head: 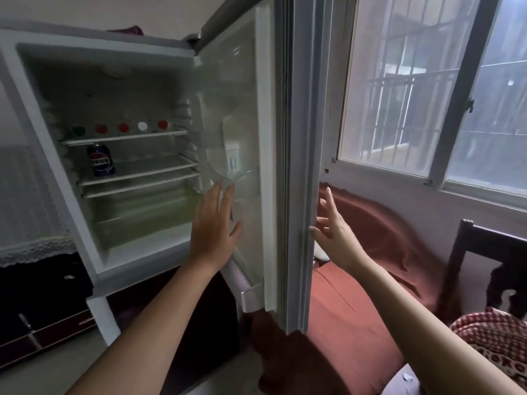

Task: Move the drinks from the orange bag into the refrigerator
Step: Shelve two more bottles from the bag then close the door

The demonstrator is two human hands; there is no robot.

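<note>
The white refrigerator (54, 155) stands open in front of me, its door (265, 155) swung out to the right. A dark blue cola can (101, 160) stands on the middle shelf at the left. Behind the upper shelf's front rail show several bottle caps (123, 127), red, green and white. My left hand (215, 228) lies flat, fingers spread, against the inner side of the door near its lower rack. My right hand (330, 226) is open beside the door's outer edge, fingertips at the edge. The orange bag is out of view.
A rust-red cloth (370, 252) covers furniture right of the door. A dark wooden chair (467, 252) and a red checked cushion (496, 332) are at the far right. A barred window (413, 89) fills the upper right. A lace-covered dark cabinet (34, 280) stands left of the refrigerator.
</note>
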